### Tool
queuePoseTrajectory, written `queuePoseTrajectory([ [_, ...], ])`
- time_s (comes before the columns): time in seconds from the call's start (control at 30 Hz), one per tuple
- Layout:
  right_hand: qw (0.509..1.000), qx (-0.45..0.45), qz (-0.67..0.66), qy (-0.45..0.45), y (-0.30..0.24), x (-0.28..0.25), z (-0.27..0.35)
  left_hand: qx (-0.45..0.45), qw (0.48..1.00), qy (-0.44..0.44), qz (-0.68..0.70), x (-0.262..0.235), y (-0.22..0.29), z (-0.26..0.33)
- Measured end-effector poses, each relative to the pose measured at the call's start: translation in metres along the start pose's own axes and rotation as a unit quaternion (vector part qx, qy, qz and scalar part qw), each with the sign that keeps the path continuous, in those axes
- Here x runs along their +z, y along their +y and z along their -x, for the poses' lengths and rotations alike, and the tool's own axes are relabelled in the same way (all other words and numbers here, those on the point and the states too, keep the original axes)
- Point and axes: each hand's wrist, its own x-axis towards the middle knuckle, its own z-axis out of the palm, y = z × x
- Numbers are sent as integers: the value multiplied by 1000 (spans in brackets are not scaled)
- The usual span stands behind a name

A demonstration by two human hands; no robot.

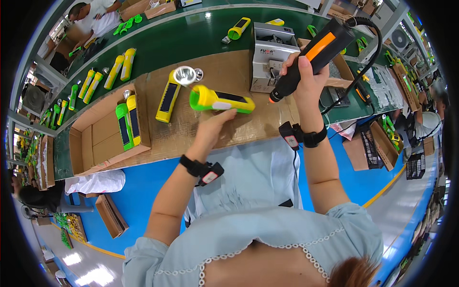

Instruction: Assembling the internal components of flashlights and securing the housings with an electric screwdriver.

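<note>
My left hand (213, 125) holds a green and yellow flashlight body (220, 100) from below, lying sideways over the cardboard-covered bench (239, 71). My right hand (301, 76) grips a black and orange electric screwdriver (315, 50), its tip pointing down-left near the flashlight's right end. A black cable (373, 52) runs from the screwdriver's top. Both wrists wear black bands with small devices. A yellow flashlight (168, 98) with a silver reflector (185, 75) lies just left of the held one.
A shallow cardboard box (95, 138) at left holds a green and a yellow flashlight. A grey metal machine (270, 52) stands behind the screwdriver. More flashlights lie on the green conveyor (158, 43). Other people work at the far left and right.
</note>
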Motion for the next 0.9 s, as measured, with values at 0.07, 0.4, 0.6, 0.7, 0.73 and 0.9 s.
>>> queuePoseTrajectory([
  [0.07, 1000, -4, -23, -6, -2, 4, 7, -93, 988, -47, 115, 6, -29, -6],
  [0.4, 999, -30, 2, -21, 1, -1, 17, -181, 945, 53, 268, 0, -20, -14],
  [0.6, 999, -18, -22, -25, 11, -2, 22, -153, 946, 122, 260, 7, -23, -5],
  [0.7, 999, -20, -25, -42, 10, 1, 28, -145, 946, 120, 265, 9, -20, -3],
  [0.73, 998, -29, -22, -45, 10, 1, 28, -144, 946, 114, 266, 10, -19, -3],
  [0.9, 998, -34, -5, -51, 11, -1, 27, -145, 946, 110, 268, 8, -24, -4],
])
